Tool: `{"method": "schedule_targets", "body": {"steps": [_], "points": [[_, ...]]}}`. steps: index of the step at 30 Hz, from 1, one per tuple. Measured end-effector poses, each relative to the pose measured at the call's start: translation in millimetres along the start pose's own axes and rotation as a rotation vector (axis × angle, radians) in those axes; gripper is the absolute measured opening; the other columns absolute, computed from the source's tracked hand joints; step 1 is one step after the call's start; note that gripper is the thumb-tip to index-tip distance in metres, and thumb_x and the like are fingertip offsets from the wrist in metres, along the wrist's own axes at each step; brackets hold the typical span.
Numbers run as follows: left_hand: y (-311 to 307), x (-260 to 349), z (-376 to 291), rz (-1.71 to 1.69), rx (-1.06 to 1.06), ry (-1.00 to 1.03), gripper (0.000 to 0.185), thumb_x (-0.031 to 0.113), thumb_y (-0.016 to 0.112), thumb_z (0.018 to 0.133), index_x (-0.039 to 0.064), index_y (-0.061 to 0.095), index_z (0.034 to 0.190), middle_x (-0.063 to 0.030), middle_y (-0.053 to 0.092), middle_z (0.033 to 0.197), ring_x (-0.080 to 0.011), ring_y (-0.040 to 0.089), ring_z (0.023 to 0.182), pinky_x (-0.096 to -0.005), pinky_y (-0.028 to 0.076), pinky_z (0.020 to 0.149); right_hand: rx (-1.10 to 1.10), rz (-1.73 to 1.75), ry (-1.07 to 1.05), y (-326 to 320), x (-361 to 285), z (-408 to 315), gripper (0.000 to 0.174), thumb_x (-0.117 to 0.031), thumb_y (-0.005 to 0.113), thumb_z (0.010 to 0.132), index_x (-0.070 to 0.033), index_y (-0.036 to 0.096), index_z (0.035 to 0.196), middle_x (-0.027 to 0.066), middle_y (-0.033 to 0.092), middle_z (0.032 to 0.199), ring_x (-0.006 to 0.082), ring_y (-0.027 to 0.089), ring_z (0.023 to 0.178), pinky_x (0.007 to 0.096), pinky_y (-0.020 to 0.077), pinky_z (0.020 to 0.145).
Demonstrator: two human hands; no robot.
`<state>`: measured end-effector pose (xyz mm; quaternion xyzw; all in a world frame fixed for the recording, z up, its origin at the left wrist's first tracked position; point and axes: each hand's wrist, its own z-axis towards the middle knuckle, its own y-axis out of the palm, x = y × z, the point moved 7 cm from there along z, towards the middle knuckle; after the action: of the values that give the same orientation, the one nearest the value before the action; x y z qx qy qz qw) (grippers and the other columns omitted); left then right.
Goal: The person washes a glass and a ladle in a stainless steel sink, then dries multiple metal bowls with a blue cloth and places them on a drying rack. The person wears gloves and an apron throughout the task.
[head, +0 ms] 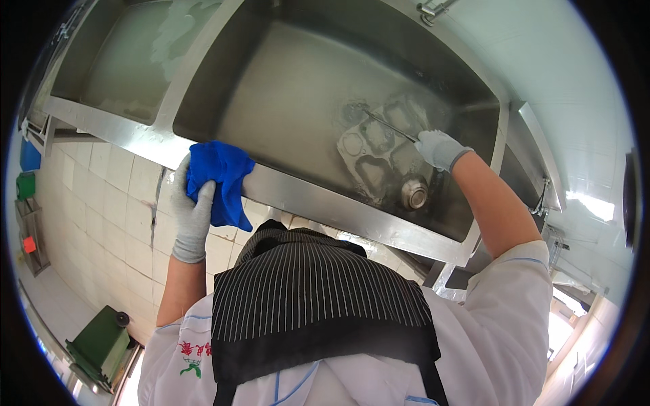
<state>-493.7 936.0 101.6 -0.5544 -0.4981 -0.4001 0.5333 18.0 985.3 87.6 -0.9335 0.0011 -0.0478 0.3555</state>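
Note:
My left hand (195, 208), in a light grey knit glove, holds a blue cloth (218, 177) at the front rim of the stainless steel sink (315, 195). My right hand (441, 149), gloved alike, grips the thin metal handle (388, 125) of a utensil. Its far end reaches the water, where ripples blur it. Under and beside the handle, a metal compartment tray (373, 172) lies in the basin. A small round metal bowl (415, 194) sits upside down near the tray, towards the front right of the basin.
Another basin (132, 61) with cloudy water adjoins on the left, behind a steel divider (185, 66). A tap (431, 11) is at the back rim. A green wheeled bin (101, 342) stands on the floor at lower left. A metal shelf (541, 157) is to the right.

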Motion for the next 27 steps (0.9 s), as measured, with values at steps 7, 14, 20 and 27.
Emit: {"method": "schedule_targets", "body": {"steps": [7,14,20,27], "points": [[-2.9,6.8,4.2,0.102,-0.062,0.138,0.059,0.005,0.065,0.085,-0.002,0.049,0.142,-0.0176,0.059,0.131,-0.0268,0.059,0.120,-0.0390,0.047,0.105,0.179,0.218,-0.238,35.5,-31.3,-0.7,0.039,-0.030,0.047,0.102,0.003,0.066,0.096,0.0194,0.062,0.065,0.0375,0.063,0.052,0.0497,0.0526,0.053],[-9.5,-0.9,11.4,0.145,-0.170,0.168,0.059,0.008,0.069,0.084,-0.001,0.050,0.140,-0.0169,0.060,0.120,-0.0281,0.063,0.110,-0.0394,0.052,0.097,-0.113,0.948,0.299,107.7,-52.2,-27.1,0.041,-0.036,0.046,0.102,0.000,0.060,0.088,0.0129,0.055,0.056,0.0269,0.054,0.041,0.0431,0.0415,0.037],[-10.8,5.6,15.9,0.210,-0.267,0.222,0.063,0.007,0.068,0.083,0.000,0.049,0.143,-0.0190,0.059,0.125,-0.0315,0.061,0.115,-0.0393,0.051,0.099,-0.308,1.094,0.297,56.6,-48.0,-126.0,0.034,-0.032,0.048,0.102,-0.003,0.057,0.087,0.0063,0.052,0.056,0.0185,0.047,0.035,0.0346,0.0356,0.032],[-12.2,5.7,21.2,0.170,-0.329,0.219,0.064,0.007,0.070,0.082,0.002,0.050,0.143,-0.0211,0.058,0.128,-0.0343,0.063,0.114,-0.0403,0.052,0.098,-0.106,1.283,0.393,59.2,-67.7,-103.8,0.031,-0.029,0.049,0.103,-0.002,0.056,0.091,0.0035,0.051,0.059,0.0159,0.045,0.036,0.0319,0.0358,0.032]]}}
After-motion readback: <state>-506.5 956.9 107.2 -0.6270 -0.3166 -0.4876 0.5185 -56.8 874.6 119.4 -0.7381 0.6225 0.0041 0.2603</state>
